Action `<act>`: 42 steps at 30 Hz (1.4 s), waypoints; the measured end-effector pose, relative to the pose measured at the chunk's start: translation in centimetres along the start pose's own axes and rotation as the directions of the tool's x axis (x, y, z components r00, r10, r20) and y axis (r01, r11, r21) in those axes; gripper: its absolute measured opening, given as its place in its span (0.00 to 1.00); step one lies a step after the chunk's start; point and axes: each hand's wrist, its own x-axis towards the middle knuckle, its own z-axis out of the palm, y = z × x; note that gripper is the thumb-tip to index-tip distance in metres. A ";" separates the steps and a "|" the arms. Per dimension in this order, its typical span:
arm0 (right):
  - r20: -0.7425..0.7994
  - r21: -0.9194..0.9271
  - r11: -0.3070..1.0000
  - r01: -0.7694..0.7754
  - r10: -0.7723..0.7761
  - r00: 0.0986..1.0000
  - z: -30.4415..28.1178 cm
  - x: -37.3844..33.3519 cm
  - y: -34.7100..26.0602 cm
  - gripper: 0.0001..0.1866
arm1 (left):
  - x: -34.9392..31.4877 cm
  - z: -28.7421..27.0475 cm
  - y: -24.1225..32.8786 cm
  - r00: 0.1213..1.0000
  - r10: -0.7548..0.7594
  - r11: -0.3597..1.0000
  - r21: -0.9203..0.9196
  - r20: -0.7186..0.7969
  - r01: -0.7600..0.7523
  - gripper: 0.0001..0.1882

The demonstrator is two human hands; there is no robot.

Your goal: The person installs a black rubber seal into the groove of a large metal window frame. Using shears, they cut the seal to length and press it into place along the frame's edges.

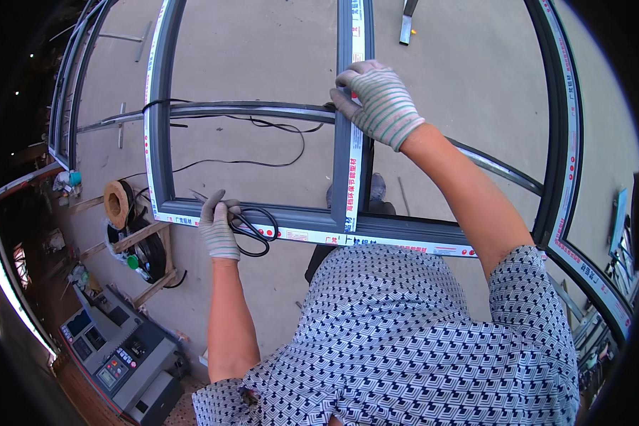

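A dark grey window frame (162, 142) with printed white film along its faces lies in front of me. In my left hand (220, 226), gloved in striped knit, is a pair of scissors (257, 236); the black loop handles stick out to the right and the blades point up-left, over the frame's lower left corner. My right hand (376, 99), in the same kind of glove, has its fingers bent and closed at the middle bar (344, 153). What lies between those fingers is hidden. A thin black strip (259, 105) runs along the crossbar, ending near the right fingertips.
Loose black strip (291, 160) loops on the floor beneath the frame. At left stand a spool (116, 204) and a coil of black strip (153, 255) on a wooden rack (149, 233). A grey machine with a control panel (113, 370) is at lower left. Another large frame (574, 142) curves along the right.
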 end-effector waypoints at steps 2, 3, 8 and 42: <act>0.097 -0.181 0.968 0.172 -0.157 0.983 0.9 2.8 -0.3 0.20 | 0.1 0.1 0.1 1.000 -0.003 1.000 -0.016 0.016 0.003 0.14; 0.154 -0.265 0.930 0.257 -0.222 0.963 1.2 3.9 -0.3 0.20 | 0.1 0.4 0.3 1.000 -0.010 1.000 -0.024 0.017 0.011 0.14; 0.821 -0.292 0.853 0.433 -0.008 0.570 1.0 9.1 -3.0 0.19 | -0.2 0.2 0.4 0.999 -0.042 0.997 -0.071 -0.003 0.042 0.14; 0.643 0.743 -0.095 -0.662 0.374 0.668 -4.1 2.2 5.2 0.18 | -0.5 0.8 2.0 0.995 -0.087 0.996 -0.021 -0.042 0.086 0.14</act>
